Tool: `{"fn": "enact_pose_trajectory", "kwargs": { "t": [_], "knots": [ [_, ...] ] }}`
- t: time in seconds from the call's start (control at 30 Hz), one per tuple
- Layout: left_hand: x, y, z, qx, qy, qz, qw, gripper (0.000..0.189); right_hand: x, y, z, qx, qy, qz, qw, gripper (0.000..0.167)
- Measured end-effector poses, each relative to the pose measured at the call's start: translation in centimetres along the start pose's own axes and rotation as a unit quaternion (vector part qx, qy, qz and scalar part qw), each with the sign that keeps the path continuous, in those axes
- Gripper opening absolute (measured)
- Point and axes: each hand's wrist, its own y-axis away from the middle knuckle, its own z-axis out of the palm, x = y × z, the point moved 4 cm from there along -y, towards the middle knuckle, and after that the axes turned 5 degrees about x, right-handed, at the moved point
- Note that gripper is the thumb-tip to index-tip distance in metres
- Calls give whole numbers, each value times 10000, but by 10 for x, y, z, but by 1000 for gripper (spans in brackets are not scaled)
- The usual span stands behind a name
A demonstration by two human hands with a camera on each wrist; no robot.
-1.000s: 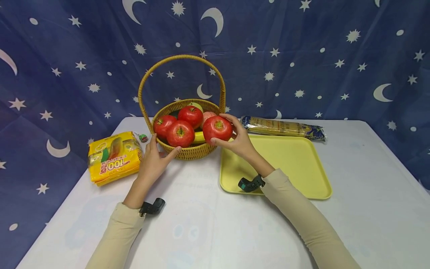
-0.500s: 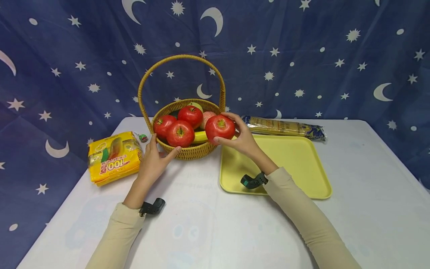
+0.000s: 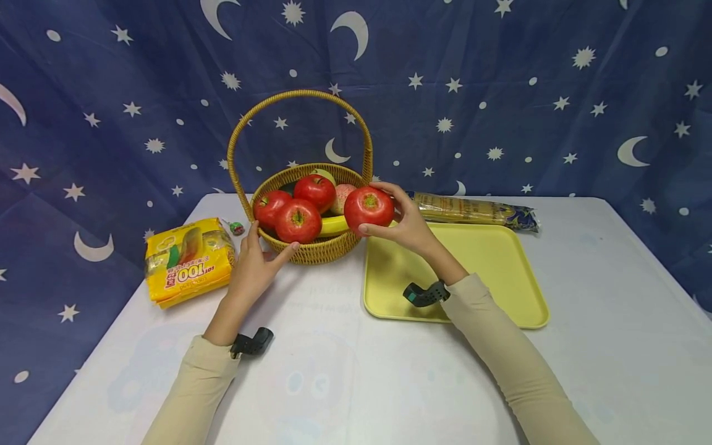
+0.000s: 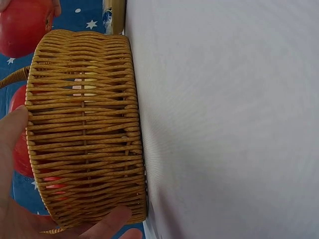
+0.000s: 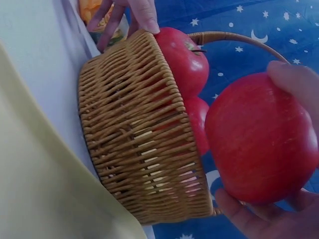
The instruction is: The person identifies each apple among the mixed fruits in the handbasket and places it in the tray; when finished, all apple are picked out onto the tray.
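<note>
In the head view my right hand [image 3: 410,224] holds a large red apple [image 3: 368,206] between thumb and fingers, just above the basket's right rim. The right wrist view has this apple [image 5: 261,139] close up, apart from the basket. My left hand [image 3: 257,264] rests at the front left of the wicker basket [image 3: 325,252], thumb on its rim and spread fingers along its side. Inside lie several fruits: red apples [image 3: 298,221], a yellow banana [image 3: 334,226], a pinkish round fruit [image 3: 343,196] and a pale green one [image 3: 324,175], partly hidden.
A yellow tray [image 3: 473,272] lies right of the basket, below my right forearm. Behind it is a clear pack of spaghetti [image 3: 467,210]. On the left sit a yellow printed bag [image 3: 190,261] and a small red-green item [image 3: 237,228]. The basket's tall handle [image 3: 300,94] arches upward.
My right hand has moved the apple a little to the right and slightly up, uncovering more of the banana and the pinkish fruit. My left hand stays in place on the basket.
</note>
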Motion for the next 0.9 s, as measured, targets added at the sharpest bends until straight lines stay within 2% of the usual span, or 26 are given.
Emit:
{"fn": "enact_pose_trajectory", "kwargs": {
  "t": [0.3, 0.53, 0.77, 0.9],
  "knots": [
    [0, 0, 1, 15, 1, 3, 10000, 109, 2, -1, -8, -78, 66, 132, 9999, 75],
    [0, 0, 1, 30, -31, 27, 10000, 110, -27, 5, -9, -253, 174, 151, 9994, 72],
    [0, 0, 1, 6, -35, 25, 10000, 110, 1, -3, -21, -50, 129, 111, 9998, 77],
    [-1, -1, 2, -18, -52, 7, 10000, 111, 3, -5, -27, 80, 93, 22, 9999, 76]
  ]
}}
